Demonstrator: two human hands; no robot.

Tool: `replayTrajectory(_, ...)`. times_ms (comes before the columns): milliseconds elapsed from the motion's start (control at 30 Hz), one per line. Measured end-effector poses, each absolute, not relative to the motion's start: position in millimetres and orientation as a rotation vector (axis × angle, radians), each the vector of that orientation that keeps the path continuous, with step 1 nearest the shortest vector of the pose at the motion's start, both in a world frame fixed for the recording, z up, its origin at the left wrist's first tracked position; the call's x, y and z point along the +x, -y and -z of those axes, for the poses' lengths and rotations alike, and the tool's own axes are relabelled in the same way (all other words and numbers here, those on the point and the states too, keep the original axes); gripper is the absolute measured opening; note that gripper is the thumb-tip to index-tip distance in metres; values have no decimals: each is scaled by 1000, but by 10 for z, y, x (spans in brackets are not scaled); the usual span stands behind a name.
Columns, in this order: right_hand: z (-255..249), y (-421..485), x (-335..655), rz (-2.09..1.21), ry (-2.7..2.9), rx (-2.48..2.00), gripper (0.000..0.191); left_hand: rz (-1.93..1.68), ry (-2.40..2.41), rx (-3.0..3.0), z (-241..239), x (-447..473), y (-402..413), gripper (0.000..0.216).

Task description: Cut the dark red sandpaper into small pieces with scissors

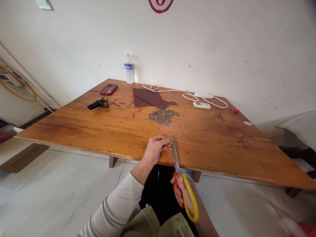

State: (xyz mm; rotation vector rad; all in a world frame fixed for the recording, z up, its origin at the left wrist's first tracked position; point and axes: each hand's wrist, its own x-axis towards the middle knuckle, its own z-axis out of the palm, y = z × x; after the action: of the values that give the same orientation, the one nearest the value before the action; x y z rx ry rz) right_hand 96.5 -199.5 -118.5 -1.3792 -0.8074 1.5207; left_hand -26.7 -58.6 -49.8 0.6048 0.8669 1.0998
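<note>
My right hand grips a pair of scissors with yellow and red handles; the metal blades point away from me over the front edge of the wooden table. My left hand pinches a small greenish-brown piece right at the blade tips. Farther back on the table lies a pile of small chopped grey-green bits.
At the back stand a water bottle, dark brown sheets, a dark red phone, a black tool, a white cable and a small white device. A cardboard box lies on the floor at left.
</note>
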Motion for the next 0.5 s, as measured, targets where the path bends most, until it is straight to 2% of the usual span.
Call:
replayTrajectory(300, 1314, 2018, 1024, -1477, 772, -1381, 58, -1106, -870, 590, 513, -275, 582, 13)
replayTrajectory(500, 1401, 2002, 1001, -1459, 779, -1326, 61, -1140, -865, 545, 487, -267, 590, 13)
